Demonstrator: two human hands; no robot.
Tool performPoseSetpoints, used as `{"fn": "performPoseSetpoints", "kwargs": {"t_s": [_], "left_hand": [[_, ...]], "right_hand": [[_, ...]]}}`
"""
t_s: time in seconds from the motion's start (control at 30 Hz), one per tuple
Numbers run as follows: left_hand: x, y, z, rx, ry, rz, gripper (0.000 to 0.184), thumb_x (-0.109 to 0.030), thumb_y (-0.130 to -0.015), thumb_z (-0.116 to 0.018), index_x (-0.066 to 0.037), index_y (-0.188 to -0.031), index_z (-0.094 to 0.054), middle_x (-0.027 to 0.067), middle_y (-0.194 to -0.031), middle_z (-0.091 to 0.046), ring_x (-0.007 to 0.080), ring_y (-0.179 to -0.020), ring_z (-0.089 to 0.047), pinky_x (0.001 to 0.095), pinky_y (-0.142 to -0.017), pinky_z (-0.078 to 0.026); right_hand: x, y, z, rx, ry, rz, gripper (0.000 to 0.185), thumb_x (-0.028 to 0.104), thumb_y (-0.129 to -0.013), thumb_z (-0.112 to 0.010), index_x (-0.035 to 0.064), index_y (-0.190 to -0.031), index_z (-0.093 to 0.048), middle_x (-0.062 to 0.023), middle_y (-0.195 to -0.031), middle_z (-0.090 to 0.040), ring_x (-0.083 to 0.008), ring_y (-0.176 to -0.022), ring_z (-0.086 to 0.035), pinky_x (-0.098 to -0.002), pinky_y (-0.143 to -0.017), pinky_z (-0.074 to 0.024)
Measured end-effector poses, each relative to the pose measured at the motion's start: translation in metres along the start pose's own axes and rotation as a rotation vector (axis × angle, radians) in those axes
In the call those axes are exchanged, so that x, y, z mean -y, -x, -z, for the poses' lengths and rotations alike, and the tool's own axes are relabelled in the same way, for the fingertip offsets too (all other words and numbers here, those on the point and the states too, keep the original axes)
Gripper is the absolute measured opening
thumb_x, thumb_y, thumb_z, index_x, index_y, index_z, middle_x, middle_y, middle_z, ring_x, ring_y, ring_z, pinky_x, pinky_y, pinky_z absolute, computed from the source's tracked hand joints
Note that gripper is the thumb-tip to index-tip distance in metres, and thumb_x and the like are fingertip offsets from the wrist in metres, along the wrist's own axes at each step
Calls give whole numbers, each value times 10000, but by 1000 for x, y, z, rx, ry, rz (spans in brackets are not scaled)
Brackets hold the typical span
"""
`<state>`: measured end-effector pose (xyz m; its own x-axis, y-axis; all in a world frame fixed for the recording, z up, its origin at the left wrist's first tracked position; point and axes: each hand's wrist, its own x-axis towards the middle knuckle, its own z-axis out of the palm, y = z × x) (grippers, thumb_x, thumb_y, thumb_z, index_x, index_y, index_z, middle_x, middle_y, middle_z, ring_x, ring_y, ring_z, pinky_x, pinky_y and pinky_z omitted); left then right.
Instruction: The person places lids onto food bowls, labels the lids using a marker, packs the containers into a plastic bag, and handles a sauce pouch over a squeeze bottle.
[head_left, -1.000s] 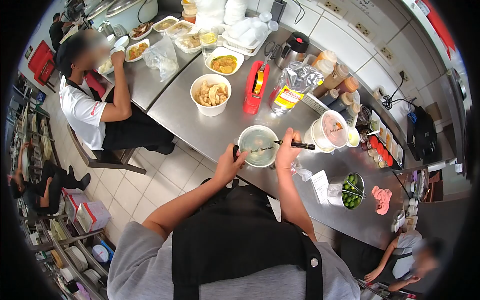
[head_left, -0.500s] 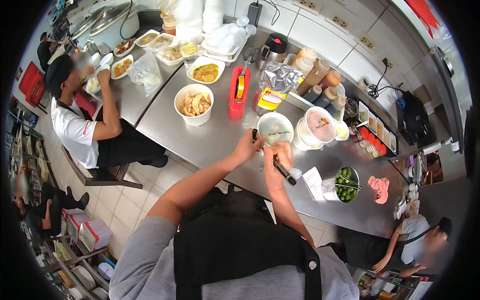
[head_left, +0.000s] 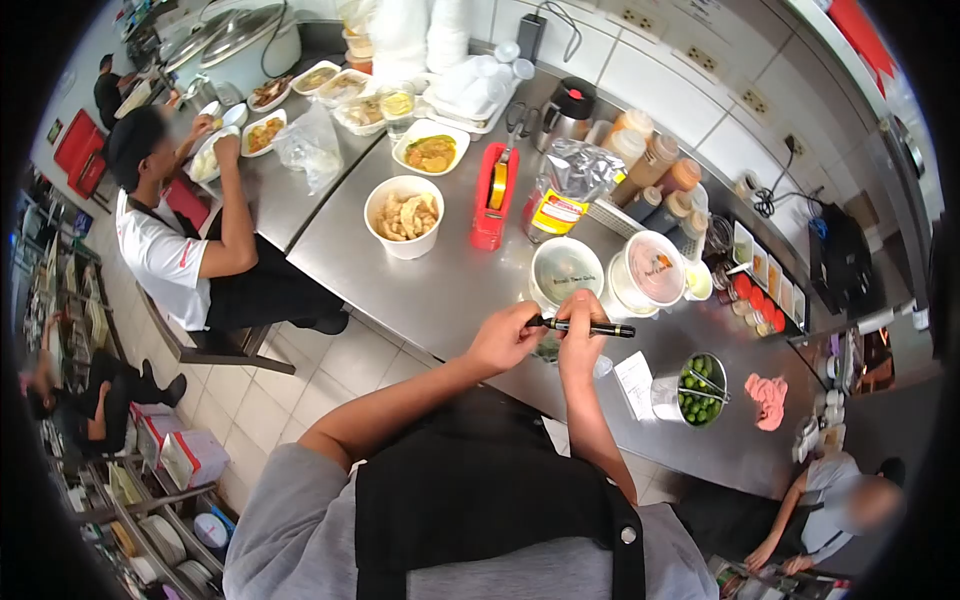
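A black marker (head_left: 612,329) lies level across both hands, just in front of a lidded white tub (head_left: 566,272) with handwriting on its lid. My right hand (head_left: 580,338) is closed round the marker's middle. My left hand (head_left: 503,342) pinches its left end, where the cap sits. Right of that tub stands a second lidded tub (head_left: 654,268), also with writing on top. Something greenish shows partly beneath my hands, too hidden to name. A paper slip (head_left: 632,386) lies to the right of my right hand.
A red tape dispenser (head_left: 489,225), a tub of fried pieces (head_left: 381,222) and a foil pouch (head_left: 560,192) stand on the steel table. Sauce bottles (head_left: 632,140) line the back. A pot of green limes (head_left: 668,398) stands right. A co-worker (head_left: 165,250) sits left, another person (head_left: 835,500) at right.
The marker and its cap, apart before, now meet in one line between my hands. The marker has turned from slanting downward to level. The view has shifted slightly.
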<state>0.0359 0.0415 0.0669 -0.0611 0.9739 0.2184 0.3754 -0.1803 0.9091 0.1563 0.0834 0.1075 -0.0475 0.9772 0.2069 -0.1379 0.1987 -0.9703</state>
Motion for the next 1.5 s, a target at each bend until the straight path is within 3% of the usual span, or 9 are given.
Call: {"fn": "performPoseSetpoints", "kwargs": {"t_s": [0.4, 0.47, 0.6, 0.7, 0.87, 1.03, 1.23, 1.33, 1.5], "left_hand": [[-19, 10, 40, 379, 24, 135, 263, -156, -767, -657, -20, -972, -564, 179, -815, -611, 344, -756, -601, 428, -697, -468], [7, -5, 71, 39, -293, -222, 470, -200, -779, -714, -22, -1166, -514, 182, -1100, -592, 365, -1021, -552, 453, -872, -439], [56, -18, 144, -641, -727, 23, 686, -198, -653, -863, -10, -1202, -496, 321, -1421, -310, 475, -1264, -405, 479, -1058, -355], [103, 0, 169, -513, -764, 173, 709, -233, -679, -867, -21, -1237, -485, 383, -1474, -171, 507, -1343, -307, 486, -1052, -371], [102, 1, 158, -474, -318, 357, 427, -77, -730, -807, -5, -1053, -537, 236, -1300, -462, 409, -1154, -529, 449, -875, -519], [74, 32, 131, -393, -197, 254, 321, -1, -731, -777, 17, -946, -540, 174, -1174, -533, 358, -1072, -579, 397, -796, -550], [51, 75, 90, -176, -349, 77, 369, -31, -679, -819, -22, -947, -565, 215, -1344, -475, 401, -1236, -489, 465, -993, -455], [38, 82, 81, -104, -272, -22, 818, -69, -612, -887, -87, -1290, -429, 237, -1556, -174, 391, -1417, -273, 450, -1105, -350], [74, 77, 58, -93, 262, 27, 1378, -120, -579, -925, -49, -1514, 84, 174, -1539, -225, 281, -1414, -287, 412, -1132, -324]], "right_hand": [[13, 3, -3, 299, 71, -25, 256, 211, -933, -436, 36, -757, -496, -20, -611, -445, -101, -536, -395, -268, -508, -318], [24, -7, 15, 92, 62, -40, 240, 238, -958, -491, 39, -830, -529, -6, -611, -455, -90, -524, -406, -258, -501, -329], [34, -28, 85, -92, 556, -115, 180, 226, -919, -602, 47, -907, -591, -45, -645, -565, -116, -555, -531, -289, -538, -430], [7, -20, 134, 22, 1110, -276, 301, 307, -857, -620, 30, -975, -608, -219, -796, -681, -378, -806, -676, -458, -733, -507], [-42, 2, 154, 277, 1407, -568, 465, 360, -834, -661, -1, -1110, -560, -229, -928, -685, -410, -912, -657, -481, -834, -506], [-27, -8, 146, 98, 1370, -175, 463, 342, -856, -678, -23, -1125, -582, -225, -1023, -662, -392, -916, -656, -469, -824, -512], [35, -9, 35, 514, 598, -189, 398, 312, -975, -522, -39, -1142, -607, -278, -1102, -617, -401, -944, -633, -448, -855, -497], [-24, 17, 1, 543, 747, -65, 427, 323, -1003, -453, -46, -1175, -582, -307, -1081, -612, -443, -913, -624, -488, -820, -495], [-61, 25, -5, 514, 873, -272, 444, 346, -1032, -321, -1, -1114, -584, -316, -994, -631, -499, -938, -597, -542, -814, -450]]}}
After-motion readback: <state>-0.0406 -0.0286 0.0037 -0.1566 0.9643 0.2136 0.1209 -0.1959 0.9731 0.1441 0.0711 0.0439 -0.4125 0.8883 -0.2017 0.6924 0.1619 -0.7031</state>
